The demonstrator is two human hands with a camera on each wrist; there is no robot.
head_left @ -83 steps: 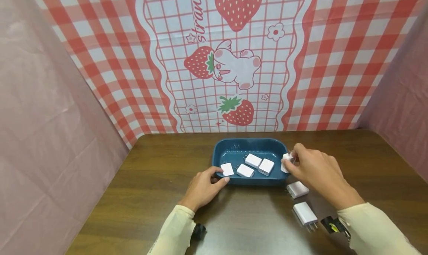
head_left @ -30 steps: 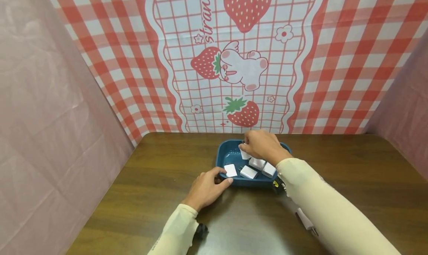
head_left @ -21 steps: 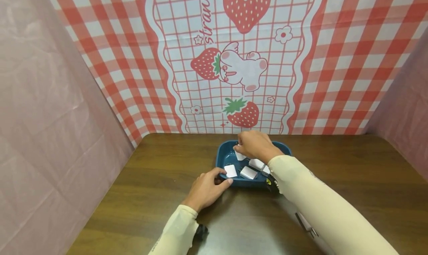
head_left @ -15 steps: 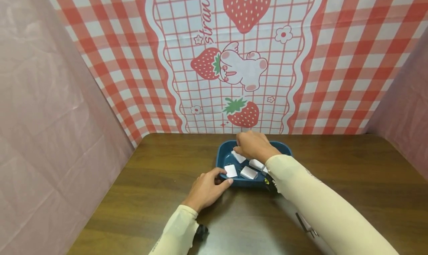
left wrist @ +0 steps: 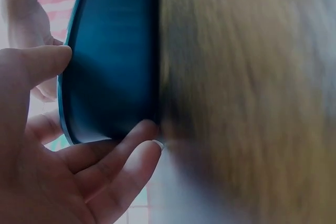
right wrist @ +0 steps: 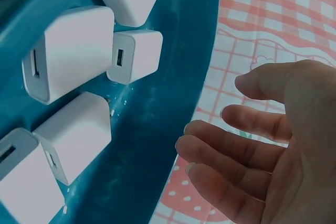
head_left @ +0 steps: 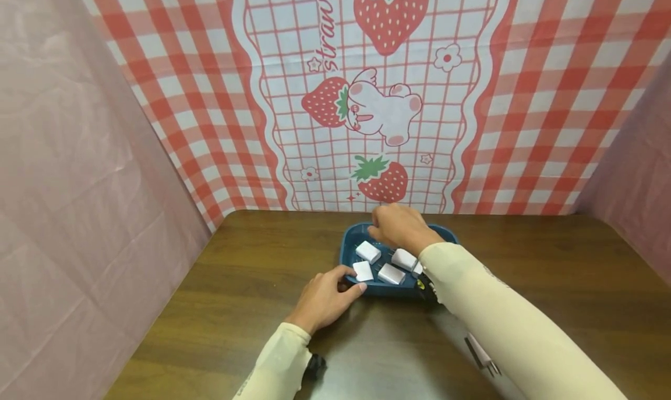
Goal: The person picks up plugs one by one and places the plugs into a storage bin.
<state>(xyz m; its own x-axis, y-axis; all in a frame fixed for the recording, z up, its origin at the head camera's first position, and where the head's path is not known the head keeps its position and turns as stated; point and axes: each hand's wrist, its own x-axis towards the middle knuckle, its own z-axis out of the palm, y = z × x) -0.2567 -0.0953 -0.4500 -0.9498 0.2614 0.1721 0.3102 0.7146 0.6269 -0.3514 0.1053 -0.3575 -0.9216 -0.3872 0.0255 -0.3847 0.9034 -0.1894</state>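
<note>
A blue plastic tray (head_left: pixel 347 237) stands on the table with several white USB wall chargers inside. My left hand (head_left: pixel 325 295) holds the tray's near left corner, its thumb at the rim and its fingers round the outside. Over the back of the tray is my right hand (head_left: pixel 401 228), its fingers loosely bent and nothing between them, as the right wrist view shows. Just below it lies a charger (head_left: pixel 368 252), with another charger (head_left: pixel 363 271) close to the left fingertips. Two more chargers stand out to the right, one a charger (head_left: pixel 391 273) near the front wall.
On the brown wooden table (head_left: pixel 236 307), a charger (head_left: pixel 479 350) with its prongs forward lies partly hidden under the right sleeve (head_left: pixel 503 312). A red checked strawberry cloth (head_left: pixel 388 97) hangs behind the table, with pink cloth (head_left: pixel 105 184) on both sides.
My right hand has carried a charger from beside the tray's right end to its back left and let it go there. The left hand has kept its hold on the corner.
</note>
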